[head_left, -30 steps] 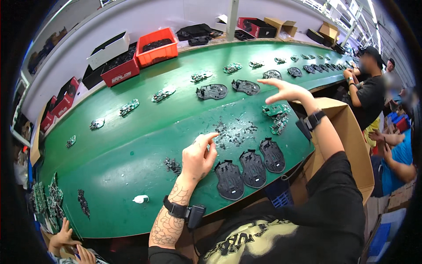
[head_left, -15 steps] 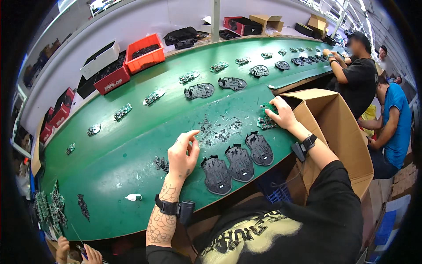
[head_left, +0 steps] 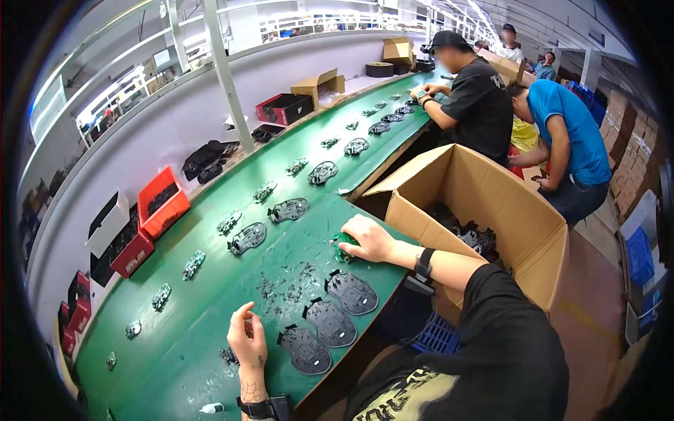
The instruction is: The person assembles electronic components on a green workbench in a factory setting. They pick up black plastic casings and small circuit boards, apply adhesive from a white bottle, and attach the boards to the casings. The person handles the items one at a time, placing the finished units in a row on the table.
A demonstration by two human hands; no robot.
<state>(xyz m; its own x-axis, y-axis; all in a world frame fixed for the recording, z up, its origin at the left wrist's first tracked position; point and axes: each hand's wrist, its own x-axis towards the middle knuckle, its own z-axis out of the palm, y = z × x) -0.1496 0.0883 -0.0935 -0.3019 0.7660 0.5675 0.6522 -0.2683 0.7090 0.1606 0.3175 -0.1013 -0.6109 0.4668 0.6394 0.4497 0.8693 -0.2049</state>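
Note:
My right hand [head_left: 369, 239] is at the far right corner of the near work surface. Its fingers are closed around the edge of a green circuit board [head_left: 342, 242], which they partly hide. My left hand [head_left: 247, 338] hovers over the green surface with loosely bent fingers, thumb apart, and nothing visible in it. Three black computer-mouse base shells lie in a slanting row between my hands: a near one [head_left: 304, 349], a middle one [head_left: 330, 323] and a far one [head_left: 352, 292]. Small black parts [head_left: 284, 284] are scattered beyond them. More dark pieces [head_left: 228, 356] lie beside my left hand.
A conveyor belt [head_left: 210, 288] carries boards and mouse shells [head_left: 247, 239]. To my right stands a large open cardboard box [head_left: 484, 175] with black parts inside. A white bottle [head_left: 211, 408] lies near my left wrist. An orange bin [head_left: 163, 202] lines the far side. Co-workers [head_left: 477, 98] sit farther along.
The view has swung right and up, showing more of the box and the far line. My right hand stays at the circuit boards; my left hand's fingers have curled somewhat more.

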